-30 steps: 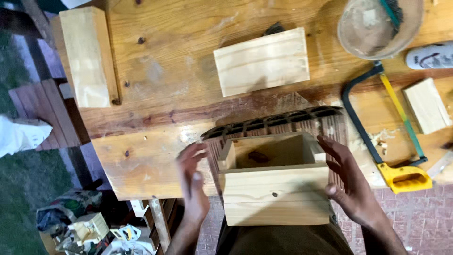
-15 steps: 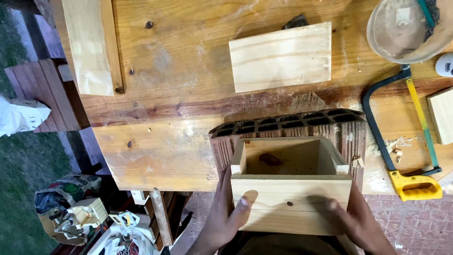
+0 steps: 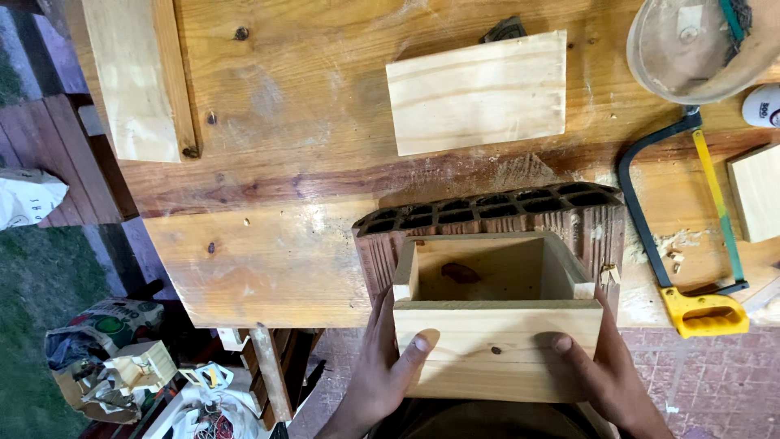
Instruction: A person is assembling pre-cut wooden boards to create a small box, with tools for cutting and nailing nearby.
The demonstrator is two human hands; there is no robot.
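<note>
An open-topped pale wooden box (image 3: 496, 313) stands against a brown hollow clay brick (image 3: 487, 210) at the near edge of the wooden workbench (image 3: 268, 244). My left hand (image 3: 386, 370) grips the box's near left corner, thumb pressed on the front panel. My right hand (image 3: 605, 374) grips the near right corner, thumb likewise on the front panel. A dark knot shows on the box's inner floor.
A loose pale board (image 3: 478, 91) lies on the bench beyond the brick, another plank (image 3: 138, 73) at the far left. A hacksaw with a yellow handle (image 3: 691, 236) lies at the right, below a round bowl (image 3: 699, 45). Bags and clutter (image 3: 122, 366) sit on the ground at the left.
My hands have slid from the box's sides to its near corners, thumbs now on the front panel. The view has shifted a little closer.
</note>
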